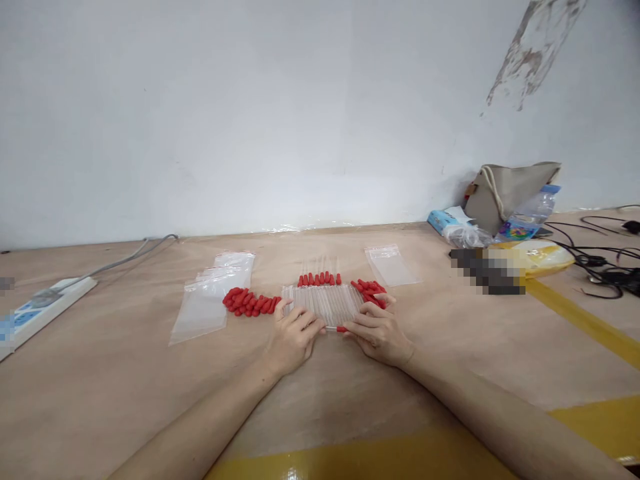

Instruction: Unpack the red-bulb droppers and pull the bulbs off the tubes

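Between my two hands lies a thin clear dropper tube (pixel 331 328). My left hand (pixel 295 333) pinches it near one end. At its other end is a red rubber bulb (pixel 342 329), gripped by the fingers of my right hand (pixel 379 333). Just beyond my hands, many clear tubes (pixel 325 301) lie side by side in a flat row. Behind them is a line of droppers with red bulbs (pixel 319 279) on their near ends. Loose red bulbs (pixel 245 302) are heaped on the left, and a smaller heap of bulbs (pixel 367 288) is partly hidden by my right hand.
Clear zip bags (pixel 200 303) overlap on the left, and another zip bag (pixel 393 265) lies right of the tubes. A power strip (pixel 47 303) is far left. Tissues (pixel 445 221), a grey bag (pixel 510 193), a plastic bottle (pixel 533 213) and black cables (pixel 607 270) occupy the right.
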The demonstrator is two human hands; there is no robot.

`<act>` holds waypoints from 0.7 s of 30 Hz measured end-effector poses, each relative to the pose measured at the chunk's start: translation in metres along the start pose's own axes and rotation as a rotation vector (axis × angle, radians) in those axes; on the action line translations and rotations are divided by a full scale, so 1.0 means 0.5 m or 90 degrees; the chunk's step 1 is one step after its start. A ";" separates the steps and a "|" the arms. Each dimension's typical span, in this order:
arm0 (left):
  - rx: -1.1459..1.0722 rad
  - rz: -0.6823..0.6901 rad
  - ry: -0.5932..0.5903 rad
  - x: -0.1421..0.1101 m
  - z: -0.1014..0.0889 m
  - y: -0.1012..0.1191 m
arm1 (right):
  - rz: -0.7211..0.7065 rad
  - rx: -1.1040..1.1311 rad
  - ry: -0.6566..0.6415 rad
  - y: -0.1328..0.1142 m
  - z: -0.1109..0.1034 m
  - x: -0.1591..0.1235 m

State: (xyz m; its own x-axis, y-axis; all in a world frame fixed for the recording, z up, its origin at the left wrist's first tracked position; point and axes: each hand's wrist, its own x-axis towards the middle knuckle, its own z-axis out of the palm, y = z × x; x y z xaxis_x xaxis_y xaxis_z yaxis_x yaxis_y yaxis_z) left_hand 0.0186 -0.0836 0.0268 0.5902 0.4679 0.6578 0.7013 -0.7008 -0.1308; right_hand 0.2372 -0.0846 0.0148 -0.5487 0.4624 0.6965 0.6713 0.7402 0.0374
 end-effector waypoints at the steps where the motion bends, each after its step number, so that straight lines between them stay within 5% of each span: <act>1: -0.002 0.000 -0.002 0.000 0.000 0.001 | -0.003 0.008 -0.004 0.001 0.001 -0.001; 10: -0.012 -0.033 0.024 -0.008 -0.004 -0.020 | 0.011 0.034 0.012 0.022 -0.009 -0.015; 17: -0.123 -0.110 0.062 -0.019 0.019 -0.048 | 0.347 0.177 0.247 0.086 -0.005 -0.005; 21: -0.115 -0.130 0.065 0.008 0.035 -0.041 | 0.507 0.203 0.254 0.145 0.003 -0.010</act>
State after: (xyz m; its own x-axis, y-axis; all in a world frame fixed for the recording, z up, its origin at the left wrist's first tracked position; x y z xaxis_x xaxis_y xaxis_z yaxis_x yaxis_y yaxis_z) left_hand 0.0136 -0.0576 0.0191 0.3939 0.5588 0.7298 0.7138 -0.6862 0.1401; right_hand 0.2878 -0.0325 0.0131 0.2630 0.7322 0.6283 0.5745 0.4043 -0.7117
